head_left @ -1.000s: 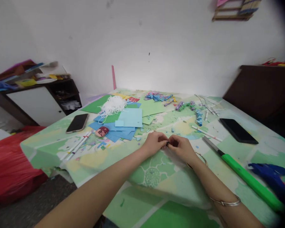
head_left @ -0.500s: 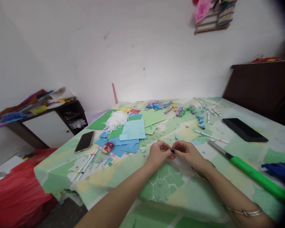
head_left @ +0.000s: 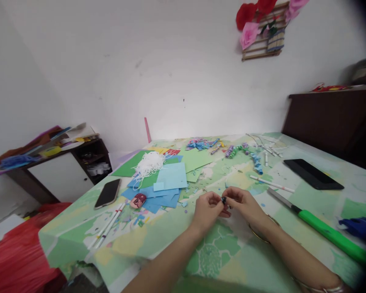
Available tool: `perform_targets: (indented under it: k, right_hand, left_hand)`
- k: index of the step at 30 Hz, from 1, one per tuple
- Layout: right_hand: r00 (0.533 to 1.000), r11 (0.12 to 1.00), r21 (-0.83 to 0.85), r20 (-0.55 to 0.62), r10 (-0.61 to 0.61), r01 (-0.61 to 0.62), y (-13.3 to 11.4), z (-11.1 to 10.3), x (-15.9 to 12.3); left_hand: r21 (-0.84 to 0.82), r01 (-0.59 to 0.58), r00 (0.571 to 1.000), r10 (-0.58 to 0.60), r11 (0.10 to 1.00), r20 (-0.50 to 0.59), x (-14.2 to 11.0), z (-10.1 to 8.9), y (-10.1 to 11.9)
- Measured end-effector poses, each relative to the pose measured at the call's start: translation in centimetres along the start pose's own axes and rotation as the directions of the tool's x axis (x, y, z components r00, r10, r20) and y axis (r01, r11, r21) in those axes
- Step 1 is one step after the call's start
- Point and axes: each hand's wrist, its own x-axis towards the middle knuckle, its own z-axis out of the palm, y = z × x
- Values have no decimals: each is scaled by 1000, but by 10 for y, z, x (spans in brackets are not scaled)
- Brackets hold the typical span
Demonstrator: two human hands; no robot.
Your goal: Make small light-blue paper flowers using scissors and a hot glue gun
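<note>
My left hand (head_left: 208,209) and my right hand (head_left: 243,205) meet over the near middle of the table, fingertips pinched together. Between them is a small dark piece (head_left: 223,200), too small to make out its kind; both hands grip it. Just beyond the hands, tiny paper scraps lie on the patterned tablecloth (head_left: 158,240). Left of my left hand are blue paper sheets (head_left: 161,200) and a light blue sheet (head_left: 171,176). To the right of my right hand lies a tool with a green handle (head_left: 329,232) and a grey metal blade.
White string (head_left: 149,163) is heaped on green paper. A phone (head_left: 107,193), a pinkish-red object (head_left: 138,201) and white sticks (head_left: 109,226) lie left. Curled paper strips (head_left: 256,163), a white stick (head_left: 271,184) and a black tablet-like slab (head_left: 312,173) lie right. A red bag (head_left: 18,260) is beside the table.
The view has tilted up slightly, so the table sits lower and more of the wall decoration shows. Both hands still pinch the small dark piece, with a slight shift of the fingers.
</note>
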Motion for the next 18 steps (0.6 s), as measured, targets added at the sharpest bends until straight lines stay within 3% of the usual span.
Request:
perform_targets:
  k: [7, 14, 18]
  right_hand:
    - [999, 1000, 30, 46, -1, 0, -3, 2, 1]
    - [996, 997, 79, 84, 1, -8, -6, 3, -1]
    - [999, 995, 99, 35, 13, -17, -4, 3, -1]
  left_hand:
    - [296, -65, 995, 85, 953, -57, -1, -5, 3]
    - [290, 3, 1000, 2, 957, -16, 3, -17, 5]
    - [336, 58, 998, -47, 940, -40, 4, -26, 8]
